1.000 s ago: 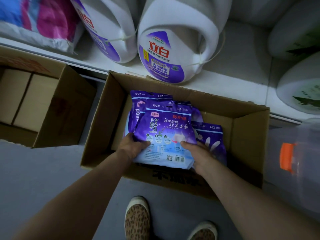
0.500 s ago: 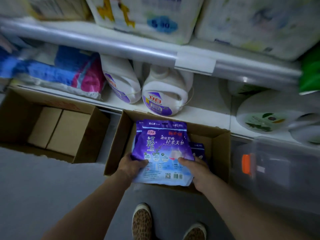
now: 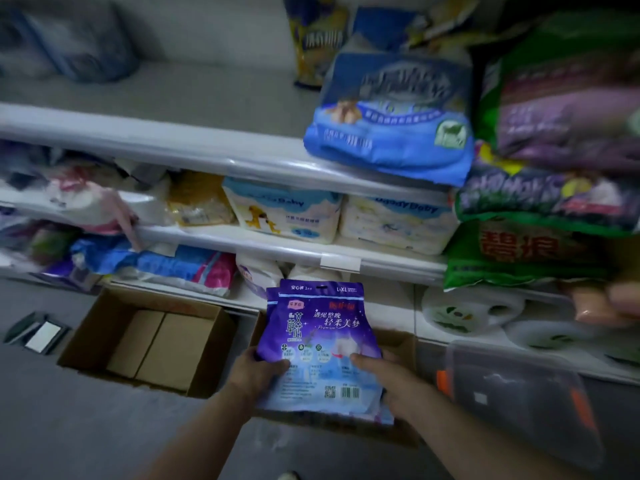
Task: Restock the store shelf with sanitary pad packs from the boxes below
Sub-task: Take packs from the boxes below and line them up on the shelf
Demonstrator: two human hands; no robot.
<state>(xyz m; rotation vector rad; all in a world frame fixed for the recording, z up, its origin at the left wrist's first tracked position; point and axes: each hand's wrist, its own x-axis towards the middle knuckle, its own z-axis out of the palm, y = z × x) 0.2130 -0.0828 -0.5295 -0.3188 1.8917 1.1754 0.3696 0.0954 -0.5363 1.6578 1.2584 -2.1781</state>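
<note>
Stack of purple pad packs (image 3: 320, 344) held upright between both hands, left hand (image 3: 258, 374) gripping its lower left edge, right hand (image 3: 388, 377) its lower right, above the cardboard box (image 3: 403, 344), below the shelf (image 3: 242, 157)

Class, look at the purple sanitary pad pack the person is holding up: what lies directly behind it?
A second purple pack's edge peeks out behind the front pack, which the left hand and right hand grip. Behind them, the cardboard box shows only its rim; its contents are covered.
</note>
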